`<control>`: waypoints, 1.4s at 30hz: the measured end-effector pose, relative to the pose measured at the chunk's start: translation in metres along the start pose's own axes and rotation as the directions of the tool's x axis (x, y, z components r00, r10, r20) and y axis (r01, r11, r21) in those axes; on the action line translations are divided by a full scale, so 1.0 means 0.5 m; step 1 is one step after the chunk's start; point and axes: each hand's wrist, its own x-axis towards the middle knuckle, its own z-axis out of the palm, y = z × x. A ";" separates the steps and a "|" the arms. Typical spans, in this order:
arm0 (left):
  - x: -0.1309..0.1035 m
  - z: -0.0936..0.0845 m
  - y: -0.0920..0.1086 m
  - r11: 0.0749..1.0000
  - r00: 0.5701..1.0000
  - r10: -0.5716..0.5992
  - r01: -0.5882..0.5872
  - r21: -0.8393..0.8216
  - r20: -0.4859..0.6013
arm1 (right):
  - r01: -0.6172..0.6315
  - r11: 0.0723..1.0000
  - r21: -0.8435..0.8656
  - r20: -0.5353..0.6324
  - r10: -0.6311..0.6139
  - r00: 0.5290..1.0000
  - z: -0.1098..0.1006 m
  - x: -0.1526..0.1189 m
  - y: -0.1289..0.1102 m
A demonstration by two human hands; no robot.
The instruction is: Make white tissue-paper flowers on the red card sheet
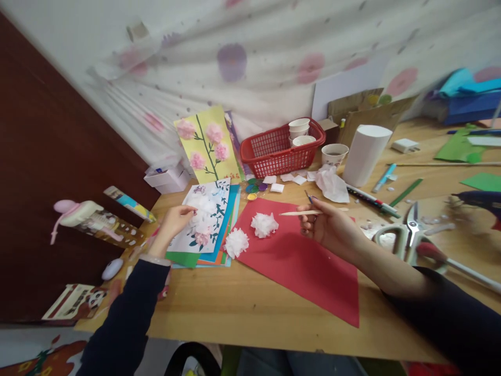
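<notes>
My left hand (178,219) is closed in a pinch at the edge of a fluffy white tissue paper tuft (204,208). That tuft lies over a white sheet (183,241) with painted dark leaves and a pink tissue flower (202,238). In my right hand (326,227), a pale pointed wooden stick (291,213) is gripped, its tip toward the left. A small dark-tipped thing (309,197) also shows above those fingers; its kind is unclear. Two white tissue paper flowers, one (264,225) on red paper (305,266) and another (236,243) at its left edge, lie between my hands.
Behind stand a yellow flower picture (209,151), a red basket (270,156) with paper cups, another cup (334,155) and a white roll (366,154). Scissors (410,230), markers and a glue gun (481,201) lie right. A bottle (102,222) is left.
</notes>
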 end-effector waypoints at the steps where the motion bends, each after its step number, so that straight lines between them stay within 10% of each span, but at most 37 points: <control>1: -0.005 -0.003 -0.006 1.000 1.000 -0.004 0.004 -0.015 0.010 | -0.004 1.000 0.005 -0.012 0.004 1.000 0.002 -0.001 0.000; 16: -0.047 0.018 -0.045 0.993 0.995 0.008 -0.019 -0.116 -0.098 | 0.145 0.974 -0.176 -0.052 -0.156 0.986 -0.002 0.005 0.020; 24: -0.114 0.017 0.045 0.927 0.998 0.007 0.019 -0.376 0.067 | 0.354 0.713 -0.606 0.082 -0.386 0.919 -0.012 0.010 0.048; 32: -0.193 0.135 0.181 0.867 0.829 0.301 -0.032 -0.497 0.472 | 0.457 0.721 -0.521 0.087 -0.487 0.869 -0.019 0.016 0.061; 42: -0.165 0.232 0.174 0.857 0.843 0.412 -0.230 -0.461 0.345 | 0.659 0.400 -0.637 0.389 -0.571 0.723 -0.010 -0.021 0.097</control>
